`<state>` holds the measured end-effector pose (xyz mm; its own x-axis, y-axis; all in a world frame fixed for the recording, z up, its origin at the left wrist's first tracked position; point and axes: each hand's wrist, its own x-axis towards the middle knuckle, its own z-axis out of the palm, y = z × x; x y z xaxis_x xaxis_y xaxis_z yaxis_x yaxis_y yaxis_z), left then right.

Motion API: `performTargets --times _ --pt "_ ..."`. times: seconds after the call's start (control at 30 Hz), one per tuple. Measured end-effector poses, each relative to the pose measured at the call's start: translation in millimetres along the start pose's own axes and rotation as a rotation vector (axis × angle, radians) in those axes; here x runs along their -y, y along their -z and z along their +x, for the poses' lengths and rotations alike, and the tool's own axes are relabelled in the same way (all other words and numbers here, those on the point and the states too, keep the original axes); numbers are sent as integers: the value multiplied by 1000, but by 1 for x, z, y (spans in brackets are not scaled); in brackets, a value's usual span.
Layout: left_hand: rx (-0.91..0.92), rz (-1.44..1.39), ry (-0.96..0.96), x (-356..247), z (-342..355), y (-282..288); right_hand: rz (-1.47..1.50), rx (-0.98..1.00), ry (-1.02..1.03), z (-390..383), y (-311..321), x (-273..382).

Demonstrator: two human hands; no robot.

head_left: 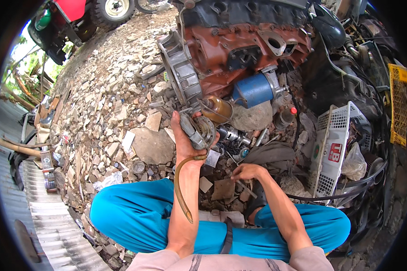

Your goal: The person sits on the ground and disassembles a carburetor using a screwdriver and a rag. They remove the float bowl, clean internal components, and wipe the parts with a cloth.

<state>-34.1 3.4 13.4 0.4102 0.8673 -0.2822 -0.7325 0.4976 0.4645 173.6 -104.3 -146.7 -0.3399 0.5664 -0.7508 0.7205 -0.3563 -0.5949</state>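
My left hand [184, 140], raised toward the engine, grips a round grey metal engine part [199, 129]. From that part a brownish rubber hose [181, 187] hangs over my left forearm, its loose end pointing down. Just beyond the part is an amber canister [218, 109] by the engine's lower side. My right hand [249, 171] hovers low in front of my right knee with its fingers bent together. A slim metal rod [247, 189] shows just below those fingertips; whether they hold it I cannot tell.
A large red-brown engine block [239, 49] stands ahead, with a blue filter canister [253, 90] on its side. Metal tools and a dark cloth [271, 154] lie among stones. On the right are a white plastic basket [323, 156] and a yellow crate [399, 106]. Corrugated sheeting [49, 207] edges the left.
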Motion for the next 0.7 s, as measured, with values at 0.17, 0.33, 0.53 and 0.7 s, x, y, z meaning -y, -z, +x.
performTargets --times 0.17,0.33,0.53,0.7 --pt "-35 -60 -17 -6 -5 -3 191 -459 -17 -58 60 69" --pt "-4 -89 -8 -10 -2 0 53 -630 199 -148 91 109" --pt "-47 -81 -26 -9 -1 5 398 -851 346 -215 90 134" --pt "-61 -93 -9 -8 -1 5 382 -1110 387 -238 88 149"
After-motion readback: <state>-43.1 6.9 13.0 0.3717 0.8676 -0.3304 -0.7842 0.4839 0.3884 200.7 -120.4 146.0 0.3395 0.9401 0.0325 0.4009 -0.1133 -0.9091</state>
